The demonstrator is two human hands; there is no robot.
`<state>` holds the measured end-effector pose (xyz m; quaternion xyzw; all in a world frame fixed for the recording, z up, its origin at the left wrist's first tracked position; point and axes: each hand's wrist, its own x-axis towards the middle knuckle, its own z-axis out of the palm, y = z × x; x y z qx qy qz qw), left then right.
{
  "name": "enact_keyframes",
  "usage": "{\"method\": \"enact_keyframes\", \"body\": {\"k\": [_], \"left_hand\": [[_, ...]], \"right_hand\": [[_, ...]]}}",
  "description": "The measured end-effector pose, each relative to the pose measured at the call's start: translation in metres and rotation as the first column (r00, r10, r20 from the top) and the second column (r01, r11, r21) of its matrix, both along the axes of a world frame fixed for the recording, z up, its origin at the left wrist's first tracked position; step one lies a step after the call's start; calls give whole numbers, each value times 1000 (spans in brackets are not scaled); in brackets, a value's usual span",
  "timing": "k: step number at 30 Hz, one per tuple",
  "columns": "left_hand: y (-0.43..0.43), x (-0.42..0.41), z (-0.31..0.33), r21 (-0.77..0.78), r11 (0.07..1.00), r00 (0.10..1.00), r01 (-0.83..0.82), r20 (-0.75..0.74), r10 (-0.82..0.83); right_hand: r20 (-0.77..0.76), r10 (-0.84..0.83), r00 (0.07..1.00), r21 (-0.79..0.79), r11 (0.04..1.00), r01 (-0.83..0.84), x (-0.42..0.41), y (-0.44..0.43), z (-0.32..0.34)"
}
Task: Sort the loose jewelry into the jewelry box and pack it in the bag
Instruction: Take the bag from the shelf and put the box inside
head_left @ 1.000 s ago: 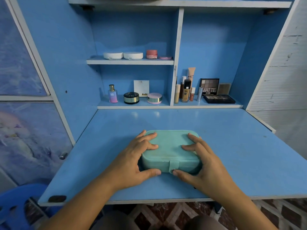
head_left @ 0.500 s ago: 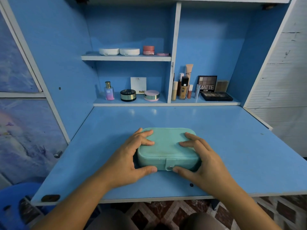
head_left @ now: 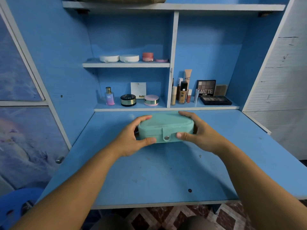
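Teal jewelry box [head_left: 166, 126]: one, closed, with its snap clasp [head_left: 166, 138] turned to the camera. It is held between both hands over the far half of the blue desk [head_left: 166, 171], just in front of the lower shelf, and a shadow is cast beneath it.
Grip of left hand [head_left: 131, 140]: the box's left end is gripped, with fingers curled over the lid and the thumb pressed on the front wall.
Grip of right hand [head_left: 199, 135]: the right end is gripped likewise, with fingers over the lid's far corner and the thumb beside the clasp.
Change: half a second earlier the box lay flat nearer the desk's front edge. It has since been raised and carried toward the shelves, and both arms are stretched further out.
Upper shelf: four things are counted: two white round compacts [head_left: 109, 58], one pink jar [head_left: 147, 56] and one flat pink disc [head_left: 161, 60].
Lower shelf, left compartment: four things: a perfume bottle [head_left: 109, 96], a black-and-gold jar [head_left: 128, 100], a white card marked NUDE [head_left: 138, 89] and a pink compact [head_left: 151, 100].
Lower shelf, right compartment: a cluster of tubes and bottles [head_left: 181, 92], whose count cannot be told, and three palettes: one marked MATTE [head_left: 206, 87], a brown one [head_left: 221, 90] and a dark one laid flat [head_left: 216, 100].
Floor, lower left: one blue plastic stool [head_left: 15, 201].
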<state>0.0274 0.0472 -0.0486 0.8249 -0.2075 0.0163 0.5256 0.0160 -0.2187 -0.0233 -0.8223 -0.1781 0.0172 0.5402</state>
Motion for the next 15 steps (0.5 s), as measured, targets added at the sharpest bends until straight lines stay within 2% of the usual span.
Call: {"method": "enact_keyframes", "body": {"k": [4,7,10,15], "left_hand": [[-3,9,-14,54,998,1000,-17,-7,18],[-4,7,-26,149,988,995,-51,92,37],[-5,5,-30,249,965,984,-78,173,35],[-5,4,-30,296,950,984,-97,170,47]], "right_hand": [[1,-7,1000,-133,991,7,14,-5,-16],[48,-13,999,-221,975,23,15,-7,-31],[92,-24,995,-226,973,45,13,-6,-40],[150,-34,988,-234,970,69,10,-4,-45]]}}
